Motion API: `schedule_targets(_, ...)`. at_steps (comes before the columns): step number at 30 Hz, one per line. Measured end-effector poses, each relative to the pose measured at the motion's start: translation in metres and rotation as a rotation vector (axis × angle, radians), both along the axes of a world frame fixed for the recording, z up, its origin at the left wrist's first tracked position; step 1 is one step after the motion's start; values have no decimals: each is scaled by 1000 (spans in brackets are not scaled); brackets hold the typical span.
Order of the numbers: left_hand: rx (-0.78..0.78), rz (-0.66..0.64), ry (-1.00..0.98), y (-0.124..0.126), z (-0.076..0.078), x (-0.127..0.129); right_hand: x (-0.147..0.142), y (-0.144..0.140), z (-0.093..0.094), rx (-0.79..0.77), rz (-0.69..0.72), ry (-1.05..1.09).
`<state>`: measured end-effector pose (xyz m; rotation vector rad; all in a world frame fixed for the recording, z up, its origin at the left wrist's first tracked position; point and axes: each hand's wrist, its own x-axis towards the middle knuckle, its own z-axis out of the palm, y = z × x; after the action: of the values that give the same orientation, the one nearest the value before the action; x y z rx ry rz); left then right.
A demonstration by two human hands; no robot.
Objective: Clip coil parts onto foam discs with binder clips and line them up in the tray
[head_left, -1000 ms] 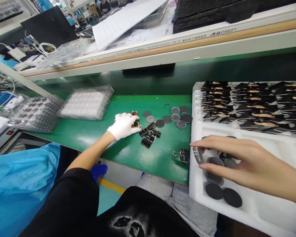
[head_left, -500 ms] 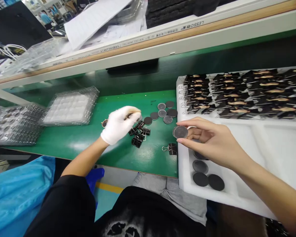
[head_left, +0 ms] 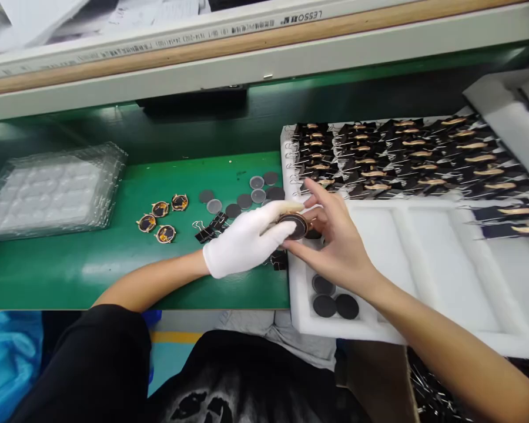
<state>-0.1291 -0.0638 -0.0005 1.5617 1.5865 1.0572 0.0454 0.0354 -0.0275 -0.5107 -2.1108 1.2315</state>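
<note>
My left hand [head_left: 251, 238], in a white glove, grips a rose-gold watch case [head_left: 306, 222] with a black disc [head_left: 296, 225] against its face. My bare right hand [head_left: 335, 244] curls around the case's right side, thumb below and fingers above, so both hands meet over the foam tray's left edge. Black binder clips [head_left: 205, 235] lie beside the glove, and another binder clip [head_left: 278, 260] rests beneath it. Several grey and dark discs [head_left: 244, 201] are spread on the green table behind the hands. Fingers partly hide the case.
Loose watch cases [head_left: 165, 234] lie at left, near stacked clear plastic trays [head_left: 57, 188]. The white foam tray [head_left: 405, 329] at right holds rows of clipped watch cases [head_left: 370, 160] and black discs [head_left: 347, 306]. A shelf edge [head_left: 158, 56] crosses above the table.
My hands have come together: the right one moved its disc over to the left hand, where a watch case now shows. The view has shifted rightward, uncovering more of the foam tray.
</note>
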Motion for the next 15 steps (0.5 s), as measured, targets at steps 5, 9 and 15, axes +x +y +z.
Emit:
schedule_targets(5, -37, -2, 110, -1, -1, -12, 0, 2, 2, -479, 110, -17)
schedule_targets(9, -29, 37, 515, -3, 0, -16, 3, 13, 1, -587, -62, 10)
schedule_targets(15, -188, -121, 864, -13, -20, -1, 8, 23, 10, -731, -3, 70)
